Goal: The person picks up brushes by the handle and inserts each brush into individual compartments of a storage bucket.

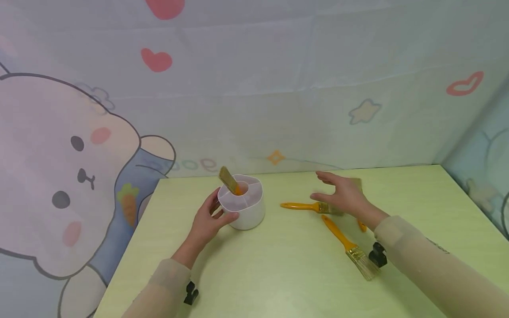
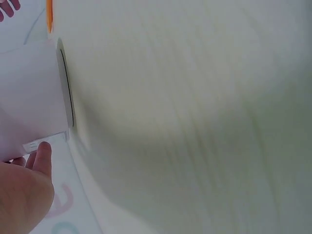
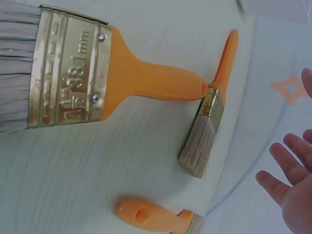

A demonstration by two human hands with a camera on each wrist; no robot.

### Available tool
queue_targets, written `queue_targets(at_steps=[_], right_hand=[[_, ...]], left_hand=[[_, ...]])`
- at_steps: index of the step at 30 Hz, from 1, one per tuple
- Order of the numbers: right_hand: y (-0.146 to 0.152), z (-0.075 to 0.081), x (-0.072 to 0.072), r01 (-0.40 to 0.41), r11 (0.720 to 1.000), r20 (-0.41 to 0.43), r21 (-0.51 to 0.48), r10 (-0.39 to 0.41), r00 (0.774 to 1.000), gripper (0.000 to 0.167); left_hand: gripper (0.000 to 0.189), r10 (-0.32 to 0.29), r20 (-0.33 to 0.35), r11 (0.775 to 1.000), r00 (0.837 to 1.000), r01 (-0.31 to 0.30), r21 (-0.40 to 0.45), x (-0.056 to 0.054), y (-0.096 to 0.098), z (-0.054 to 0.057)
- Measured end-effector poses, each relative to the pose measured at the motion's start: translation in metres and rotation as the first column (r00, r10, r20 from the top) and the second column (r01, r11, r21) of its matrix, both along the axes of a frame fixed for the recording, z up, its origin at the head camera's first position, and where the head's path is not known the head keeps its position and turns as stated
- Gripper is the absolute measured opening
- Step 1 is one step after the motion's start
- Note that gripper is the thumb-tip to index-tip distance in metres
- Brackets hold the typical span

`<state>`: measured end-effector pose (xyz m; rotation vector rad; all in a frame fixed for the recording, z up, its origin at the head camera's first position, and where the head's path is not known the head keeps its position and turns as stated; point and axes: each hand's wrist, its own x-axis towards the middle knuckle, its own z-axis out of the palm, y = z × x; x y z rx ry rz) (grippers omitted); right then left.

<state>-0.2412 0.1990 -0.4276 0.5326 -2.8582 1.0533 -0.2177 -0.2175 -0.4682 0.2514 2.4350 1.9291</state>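
My left hand (image 1: 208, 218) grips a white round holder with divided compartments (image 1: 253, 216) by its left side, thumb in front and fingers behind. A paintbrush (image 1: 227, 179) stands bristles-up and leaning in the holder's central ring. Over the paintbrushes at the right, my right hand (image 1: 347, 192) hovers with fingers spread and nothing held. One paintbrush with an orange handle (image 1: 300, 206) lies crosswise, its bristles partly behind that hand. Nearer lies another paintbrush (image 3: 122, 78), handle pointing away. A third paintbrush (image 3: 151, 214) is mostly hidden under the right hand in the head view.
The pale yellow-green table (image 1: 258, 278) ends at a cloth backdrop (image 1: 254, 110) printed with hearts and a bear. More printed cloth hangs along the right side. Small black wrist mounts (image 1: 377, 255) sit on both sleeves.
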Motion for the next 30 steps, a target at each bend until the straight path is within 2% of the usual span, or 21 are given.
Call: queue_targets(at_steps=[5,13,19,24,30], right_hand=[[0.0,-0.001,-0.001,0.003,1.0,0.002,0.016,-0.003,1.0,0.081],[0.0,-0.002,-0.001,0.006,1.0,0.0,0.022,-0.006,1.0,0.08],[0.002,-0.002,-0.001,0.003,1.0,-0.015,0.031,-0.003,1.0,0.078],[0.004,-0.002,-0.001,-0.005,0.999,-0.015,0.038,0.005,1.0,0.078],[0.004,-0.003,0.0,-0.005,0.999,-0.006,0.046,0.006,1.0,0.077]], left_hand=[[0.091,0.032,0.003,0.999,0.999,-0.033,0.022,0.004,0.003,0.0],[0.092,0.124,-0.031,0.992,0.992,-0.123,0.03,0.013,0.015,-0.002],[0.092,0.204,-0.05,0.979,0.978,-0.203,0.025,0.022,0.027,-0.002],[0.095,0.278,-0.033,0.961,0.96,-0.277,0.02,0.028,0.038,-0.001],[0.096,0.323,-0.022,0.946,0.946,-0.322,0.019,0.032,0.046,0.001]])
